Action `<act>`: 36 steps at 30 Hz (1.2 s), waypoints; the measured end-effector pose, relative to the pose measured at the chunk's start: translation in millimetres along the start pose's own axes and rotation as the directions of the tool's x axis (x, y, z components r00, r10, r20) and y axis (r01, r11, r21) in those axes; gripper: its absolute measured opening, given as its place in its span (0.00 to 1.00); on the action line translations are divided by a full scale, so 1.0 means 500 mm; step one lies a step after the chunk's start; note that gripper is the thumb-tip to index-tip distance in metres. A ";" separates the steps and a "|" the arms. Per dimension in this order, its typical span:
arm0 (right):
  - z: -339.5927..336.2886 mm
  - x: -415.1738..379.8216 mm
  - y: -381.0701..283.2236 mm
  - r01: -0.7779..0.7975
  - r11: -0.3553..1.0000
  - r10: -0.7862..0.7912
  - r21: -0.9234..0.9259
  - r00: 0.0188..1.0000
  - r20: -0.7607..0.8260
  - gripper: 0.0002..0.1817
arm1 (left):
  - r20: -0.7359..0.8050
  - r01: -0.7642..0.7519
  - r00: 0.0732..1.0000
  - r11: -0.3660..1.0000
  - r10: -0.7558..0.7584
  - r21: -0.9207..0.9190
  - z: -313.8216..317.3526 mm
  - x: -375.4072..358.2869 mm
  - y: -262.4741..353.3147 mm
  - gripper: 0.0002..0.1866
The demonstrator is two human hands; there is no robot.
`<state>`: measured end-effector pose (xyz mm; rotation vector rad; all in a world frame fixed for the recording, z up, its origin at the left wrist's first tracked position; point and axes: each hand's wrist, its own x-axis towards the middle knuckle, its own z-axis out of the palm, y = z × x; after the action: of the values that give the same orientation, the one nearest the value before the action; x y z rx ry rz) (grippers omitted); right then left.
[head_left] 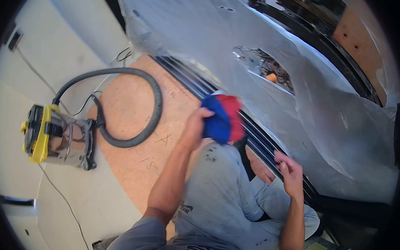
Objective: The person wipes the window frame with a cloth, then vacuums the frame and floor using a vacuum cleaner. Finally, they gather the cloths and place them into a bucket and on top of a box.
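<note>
So the left hand (194,130) has a soft blue and red cloth (219,119), thumb lying over the blue part and pointing across it. The grip is closed on the cloth, though the other fingers are mostly tucked out of sight, so no telling how they're bent.

The right hand (291,174) is over by the long dark strips (261,143), fingers loosely curled with a little gap between the tips, and nothing visible in them. Can't tell whether those fingertips actually touch the strips or just sit right above.

The cloth itself is kinda bunched up, blue on the left, red on the right, a fold or two down the blue, and the red edge is pretty smeary with blur. It's above the person's bent knee in grey trousers (217,184), overlapping the strips in the view.

Rest of the spot: a pinkish-brown board (134,97) with pencil marks, a yellow-and-black vacuum (59,136) off to the left, its grey hose (157,107) looped over the board, and cloudy plastic sheeting (182,28) beyond the strips.
</note>
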<state>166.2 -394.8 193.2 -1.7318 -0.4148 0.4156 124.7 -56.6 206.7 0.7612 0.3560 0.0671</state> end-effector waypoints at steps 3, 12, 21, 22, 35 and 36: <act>0.087 0.062 -0.048 0.076 0.930 -0.126 0.360 0.985 0.116 0.38 | 0.160 -0.124 0.982 0.984 0.103 0.126 0.095 -0.005 -0.049 0.19; 0.200 0.017 -0.139 0.173 0.985 -0.171 -0.017 0.981 0.091 0.38 | 0.222 -0.019 0.975 0.998 0.031 -0.056 0.116 -0.169 -0.168 0.36; 0.170 0.120 -0.158 0.192 0.958 -0.182 -0.214 0.981 0.067 0.17 | -0.369 -0.267 0.747 0.758 0.552 0.595 -0.337 -0.245 -0.027 0.12; 0.172 0.141 -0.161 0.190 0.951 -0.176 -0.244 0.981 0.081 0.17 | -0.418 -0.226 0.549 0.610 0.724 0.760 -0.440 -0.260 -0.006 0.09; 0.308 0.477 0.129 -0.178 0.802 0.427 -0.570 0.838 0.339 0.25 | -0.444 0.732 0.211 0.160 0.871 0.662 -0.743 -0.343 -0.016 0.26; 0.295 0.509 0.154 -0.192 0.798 0.440 -0.571 0.833 0.335 0.25 | -0.468 0.750 0.211 0.166 0.858 0.641 -0.743 -0.335 -0.008 0.27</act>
<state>319.1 -159.4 76.9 -2.2482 -0.6035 1.0587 -158.8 155.4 5.2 2.2469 1.9591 0.5792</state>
